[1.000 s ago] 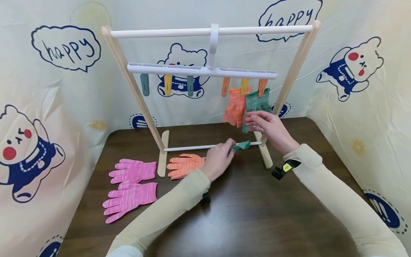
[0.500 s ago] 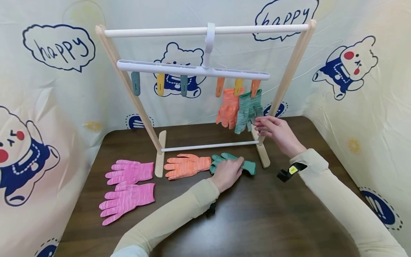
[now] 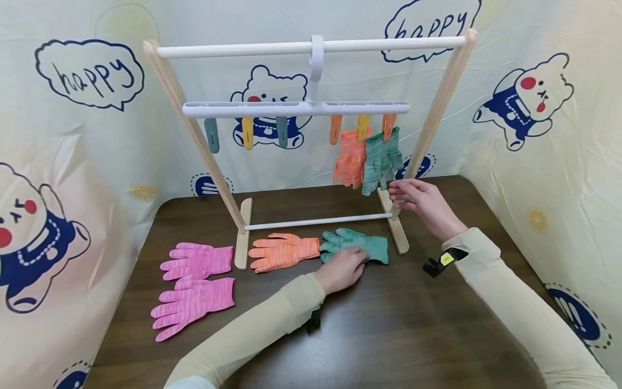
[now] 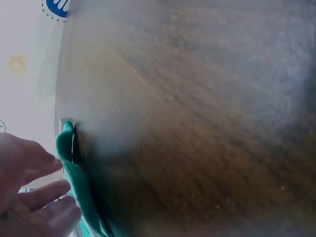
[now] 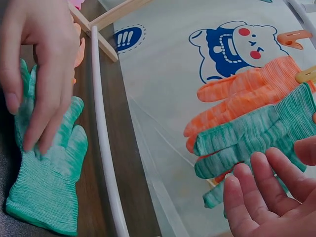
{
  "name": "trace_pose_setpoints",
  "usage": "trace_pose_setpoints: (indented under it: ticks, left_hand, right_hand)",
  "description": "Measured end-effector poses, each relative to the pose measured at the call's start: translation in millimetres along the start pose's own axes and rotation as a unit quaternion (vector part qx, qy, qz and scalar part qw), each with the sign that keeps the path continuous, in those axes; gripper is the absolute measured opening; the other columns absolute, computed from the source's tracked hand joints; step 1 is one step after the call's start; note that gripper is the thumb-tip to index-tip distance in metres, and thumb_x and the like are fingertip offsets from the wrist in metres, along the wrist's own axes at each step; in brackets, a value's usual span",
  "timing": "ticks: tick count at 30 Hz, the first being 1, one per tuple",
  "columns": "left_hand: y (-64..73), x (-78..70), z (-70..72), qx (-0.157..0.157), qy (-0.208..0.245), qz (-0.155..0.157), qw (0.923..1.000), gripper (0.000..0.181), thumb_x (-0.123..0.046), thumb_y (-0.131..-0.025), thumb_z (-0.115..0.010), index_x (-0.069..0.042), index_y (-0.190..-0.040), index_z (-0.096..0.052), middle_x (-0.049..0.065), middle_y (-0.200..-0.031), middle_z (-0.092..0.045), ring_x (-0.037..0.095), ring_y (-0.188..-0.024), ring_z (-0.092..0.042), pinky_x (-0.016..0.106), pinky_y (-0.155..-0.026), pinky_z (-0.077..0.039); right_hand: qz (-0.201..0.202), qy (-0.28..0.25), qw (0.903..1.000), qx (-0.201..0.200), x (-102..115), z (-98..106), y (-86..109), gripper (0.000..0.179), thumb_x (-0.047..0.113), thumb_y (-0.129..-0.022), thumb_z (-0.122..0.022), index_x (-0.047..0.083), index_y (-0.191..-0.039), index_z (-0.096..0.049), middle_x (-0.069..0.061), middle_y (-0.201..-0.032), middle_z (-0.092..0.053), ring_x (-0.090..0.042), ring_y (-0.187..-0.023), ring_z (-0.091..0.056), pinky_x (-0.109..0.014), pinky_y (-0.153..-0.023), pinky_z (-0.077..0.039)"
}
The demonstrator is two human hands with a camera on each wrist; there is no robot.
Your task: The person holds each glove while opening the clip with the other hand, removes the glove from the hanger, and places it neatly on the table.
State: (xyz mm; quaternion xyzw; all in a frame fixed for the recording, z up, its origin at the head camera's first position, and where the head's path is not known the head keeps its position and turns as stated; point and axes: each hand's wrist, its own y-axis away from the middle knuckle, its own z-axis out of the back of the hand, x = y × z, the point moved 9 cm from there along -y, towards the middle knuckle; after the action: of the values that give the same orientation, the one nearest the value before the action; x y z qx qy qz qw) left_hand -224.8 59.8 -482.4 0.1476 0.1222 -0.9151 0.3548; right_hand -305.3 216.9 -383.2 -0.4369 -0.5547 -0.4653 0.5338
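Observation:
On the table a green glove (image 3: 376,248) lies flat, fingers pointing left. My left hand (image 3: 342,270) is over its near edge with loosely bent fingers, covering part of it; the left wrist view shows those fingers apart, right beside the green cuff. A second green glove (image 3: 381,162) hangs by its cuff from an orange clip (image 3: 389,127), in front of a hanging orange glove (image 3: 350,162) that a yellow clip (image 3: 363,128) holds. Just below and right of the hanging green glove, my right hand (image 3: 424,206) is raised, its fingers loosely extended and holding nothing.
A white hanger bar (image 3: 252,109) hooks onto the wooden rack's top rod (image 3: 233,51); more clips dangle from its left half. On the table lie an orange glove (image 3: 284,252) and two pink gloves (image 3: 199,302). The rack's low white rod (image 3: 301,222) runs behind them.
My left hand has lowered the green glove to the table, where it now lies flatter, and has loosened from it. My right hand has drawn slightly right and down from the hanging gloves, which sway.

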Motion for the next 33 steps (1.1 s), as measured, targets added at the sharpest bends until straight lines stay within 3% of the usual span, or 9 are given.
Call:
trace_pose_setpoints:
  ticks: [9, 15, 25, 33]
  left_hand:
    - [8.1, 4.6, -0.1, 0.003, -0.052, 0.003, 0.9986, 0.018, -0.018, -0.103, -0.064, -0.011, -0.115, -0.074, 0.006, -0.115, -0.07, 0.024, -0.112, -0.063, 0.038, -0.096, -0.052]
    - [6.9, 6.2, -5.3, 0.022, -0.041, 0.005, 0.9989, 0.027, -0.019, -0.104, -0.061, -0.007, -0.126, -0.071, 0.008, -0.125, -0.071, 0.024, -0.119, -0.064, 0.037, -0.103, -0.051]
    - [6.5, 6.9, -9.0, 0.025, -0.02, 0.011, 0.9994, 0.036, -0.023, -0.106, -0.06, -0.006, -0.137, -0.065, 0.009, -0.136, -0.067, 0.026, -0.13, -0.06, 0.039, -0.109, -0.048]
    - [1.7, 7.7, -12.1, 0.032, -0.017, 0.015, 0.9992, 0.038, -0.023, -0.105, -0.06, -0.007, -0.14, -0.064, 0.009, -0.138, -0.066, 0.025, -0.131, -0.059, 0.039, -0.109, -0.047]
  right_hand:
    - [-0.011, 0.001, 0.9999, 0.003, -3, 0, 0.6, 0.038, 0.027, -0.111, -0.05, -0.003, -0.133, -0.058, 0.006, -0.11, -0.073, -0.015, -0.106, -0.068, -0.032, -0.098, -0.054]
    - [-0.014, 0.005, 0.9999, 0.002, -4, 3, 1.3, 0.034, 0.028, -0.111, -0.05, 0.001, -0.13, -0.06, 0.006, -0.111, -0.073, -0.018, -0.109, -0.067, -0.032, -0.097, -0.054]
    - [-0.011, 0.027, 0.9995, 0.015, -6, 0, 4.4, 0.032, 0.027, -0.112, -0.049, 0.002, -0.128, -0.06, 0.008, -0.111, -0.072, -0.016, -0.108, -0.067, -0.028, -0.095, -0.054]
    - [-0.017, 0.032, 0.9992, 0.016, -5, -1, 3.6, 0.046, 0.027, -0.112, -0.047, -0.01, -0.139, -0.051, 0.01, -0.11, -0.072, -0.014, -0.107, -0.067, -0.029, -0.096, -0.054]
